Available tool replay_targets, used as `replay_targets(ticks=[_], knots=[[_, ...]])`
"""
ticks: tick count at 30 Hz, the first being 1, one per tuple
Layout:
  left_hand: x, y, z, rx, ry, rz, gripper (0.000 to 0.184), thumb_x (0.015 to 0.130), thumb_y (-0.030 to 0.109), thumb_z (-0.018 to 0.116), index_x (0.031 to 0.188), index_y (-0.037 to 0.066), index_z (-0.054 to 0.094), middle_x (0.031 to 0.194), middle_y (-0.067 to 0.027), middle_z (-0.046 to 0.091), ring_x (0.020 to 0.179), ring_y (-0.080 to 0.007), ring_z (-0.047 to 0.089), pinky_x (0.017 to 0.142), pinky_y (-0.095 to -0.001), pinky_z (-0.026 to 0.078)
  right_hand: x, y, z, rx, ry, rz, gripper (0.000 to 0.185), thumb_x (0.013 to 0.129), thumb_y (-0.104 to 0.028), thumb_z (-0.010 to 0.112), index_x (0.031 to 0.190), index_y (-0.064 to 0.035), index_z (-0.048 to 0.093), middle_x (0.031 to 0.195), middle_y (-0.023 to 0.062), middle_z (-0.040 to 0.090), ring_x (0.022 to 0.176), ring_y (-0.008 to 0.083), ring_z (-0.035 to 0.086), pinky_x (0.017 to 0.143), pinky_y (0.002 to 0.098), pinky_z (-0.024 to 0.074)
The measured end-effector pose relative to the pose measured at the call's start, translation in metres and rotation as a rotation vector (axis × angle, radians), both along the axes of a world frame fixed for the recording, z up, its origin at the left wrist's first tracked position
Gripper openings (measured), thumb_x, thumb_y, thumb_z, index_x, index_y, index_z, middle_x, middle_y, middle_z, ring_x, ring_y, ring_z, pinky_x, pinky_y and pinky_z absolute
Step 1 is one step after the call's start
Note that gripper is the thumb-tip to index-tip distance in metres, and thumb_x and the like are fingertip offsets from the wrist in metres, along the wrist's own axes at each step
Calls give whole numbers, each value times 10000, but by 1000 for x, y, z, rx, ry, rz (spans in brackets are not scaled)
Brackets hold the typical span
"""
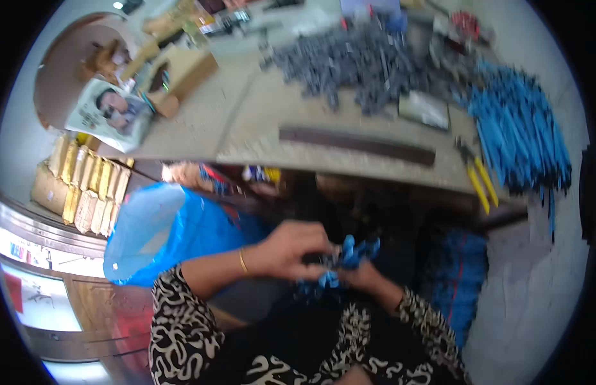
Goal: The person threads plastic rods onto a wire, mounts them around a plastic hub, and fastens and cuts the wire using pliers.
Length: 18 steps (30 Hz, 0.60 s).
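In front of my lap, my left hand [288, 247] is closed with its fingertips at a bunch of blue strips [349, 250]. Close beside it, my right hand [365, 276] grips the same bunch from the other side. Blue ends stick out above and below my fingers, and something small and greyish shows between the two hands. Motion blur hides the exact kind of these pieces. A large pile of similar blue strips with dark tips [519, 128] lies at the right end of the table.
The table [246, 138] carries a heap of grey pieces [349, 61], a dark bar [355, 146] near its front edge and yellow-handled pliers [477, 176]. An open blue plastic bag [182, 224] stands at left, near stacked bundles [86, 186]. A dark blue sack [461, 276] is at right.
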<state>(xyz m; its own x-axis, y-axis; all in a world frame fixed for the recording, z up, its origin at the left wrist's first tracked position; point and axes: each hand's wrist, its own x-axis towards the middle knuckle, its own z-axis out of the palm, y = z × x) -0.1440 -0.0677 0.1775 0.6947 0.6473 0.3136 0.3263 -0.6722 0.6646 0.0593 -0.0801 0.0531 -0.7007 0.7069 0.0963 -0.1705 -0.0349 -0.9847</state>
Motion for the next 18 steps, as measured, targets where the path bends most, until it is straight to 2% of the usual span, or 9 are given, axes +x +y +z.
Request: replay_targets(ticks=[2, 3, 4, 5, 7, 10, 16, 18], knots=[[1, -1, -2, 10, -11, 11, 279, 690, 201, 750, 850, 36, 593, 763, -101, 586, 670, -279, 583, 557, -338, 470, 1, -4, -3, -168, -15, 44, 273, 801, -204, 714, 997, -67, 582, 940, 0, 598, 880, 92, 549, 774, 287, 475], [1, -2, -2, 15, -5, 9, 273, 683, 195, 755, 831, 31, 593, 744, -102, 582, 647, -275, 581, 541, -336, 465, 0, -2, 10, -176, -19, 96, 283, 798, -203, 721, 992, -72, 561, 912, -9, 583, 860, 82, 539, 767, 263, 462], [2, -5, -5, -32, -37, 10, 276, 673, 193, 762, 817, 28, 593, 730, -104, 576, 627, -270, 577, 530, -332, 459, 1, -5, -1, -47, -13, 71, 279, 797, -207, 724, 967, -76, 547, 868, -24, 553, 818, 68, 522, 738, 244, 446], [3, -7, -6, -55, -66, 14, 279, 663, 191, 769, 804, 24, 593, 717, -106, 570, 606, -266, 572, 519, -327, 453, 1, -8, 11, -172, 121, 79, 309, 803, -282, 717, 940, -68, 542, 835, -28, 526, 783, 70, 504, 704, 243, 432], [6, -10, -3, -44, -60, 28, 274, 641, 171, 772, 799, 28, 600, 713, -94, 568, 603, -241, 578, 516, -302, 451, 0, -11, 21, -190, 265, -27, 381, 797, -381, 707, 921, -61, 542, 822, -31, 520, 773, 66, 494, 682, 239, 424], [8, -13, 1, -53, -79, 61, 243, 626, 136, 760, 785, 35, 606, 702, -70, 566, 595, -219, 587, 506, -287, 454, 2, -15, 14, -297, 190, 19, 457, 784, -465, 698, 917, -56, 544, 827, -28, 521, 771, 66, 491, 673, 232, 417], [6, -12, -2, -61, -113, 84, 245, 622, 136, 770, 787, 42, 616, 692, -66, 576, 586, -211, 589, 504, -279, 449, -1, -14, 15, -311, 210, 39, 483, 780, -493, 693, 934, -58, 552, 835, -23, 518, 770, 62, 482, 671, 227, 415], [6, -13, -2, -76, -119, 93, 247, 621, 136, 773, 791, 44, 619, 695, -65, 582, 589, -208, 594, 504, -276, 450, 1, -14, 15, -318, 238, 41, 458, 798, -481, 675, 930, -67, 532, 882, -10, 511, 819, 74, 475, 718, 239, 397]])
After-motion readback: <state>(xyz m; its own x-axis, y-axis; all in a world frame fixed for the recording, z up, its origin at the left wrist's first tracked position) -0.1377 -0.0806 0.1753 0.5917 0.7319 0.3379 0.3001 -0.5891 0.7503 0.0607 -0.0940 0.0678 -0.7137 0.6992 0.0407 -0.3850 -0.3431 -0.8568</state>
